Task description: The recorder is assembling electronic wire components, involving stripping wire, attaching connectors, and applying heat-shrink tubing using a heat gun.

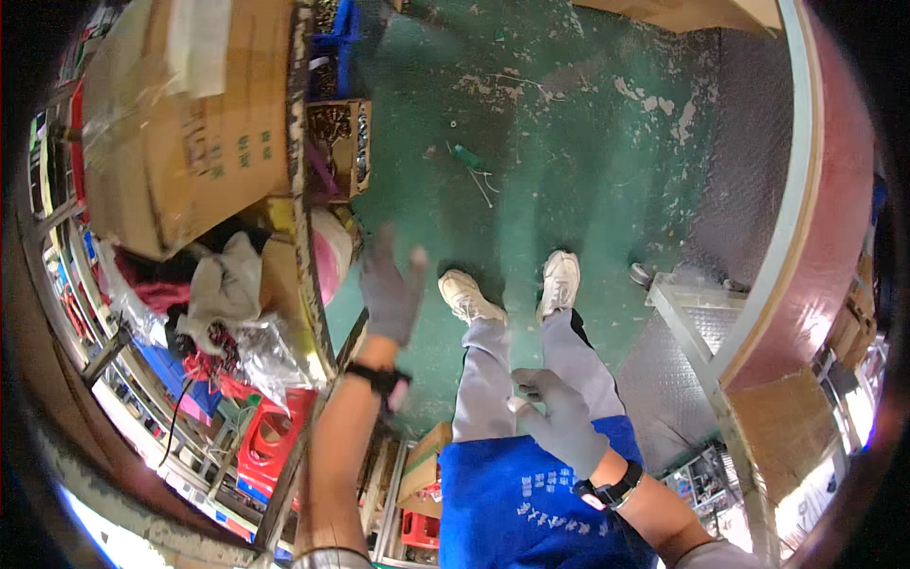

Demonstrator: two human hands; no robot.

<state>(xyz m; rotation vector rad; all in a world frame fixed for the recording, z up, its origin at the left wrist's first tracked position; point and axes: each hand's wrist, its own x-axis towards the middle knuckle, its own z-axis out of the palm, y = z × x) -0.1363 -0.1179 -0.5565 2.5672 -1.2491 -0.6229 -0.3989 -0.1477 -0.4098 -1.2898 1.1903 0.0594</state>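
My left hand (391, 296), in a grey glove, is stretched forward beside the edge of a shelf rack. Its fingers are blurred by motion, but thumb and fingers stand apart and nothing shows in them. Nearest to it is a rounded pink and white thing (328, 254) at the rack's side. My right hand (561, 419), also gloved in grey, hovers over my blue apron (531, 512) and light trousers. Its fingers are loosely bent, with the thumb apart, and they hold nothing that I can see.
On the left rack (301, 180) sits a large cardboard box (227, 114), with crumpled cloth (227, 280) and clear plastic below. A box of small metal parts (332, 123) stands beyond. Green scraps (466, 156) lie on the green floor. A red-topped curved table (820, 228) borders the right.
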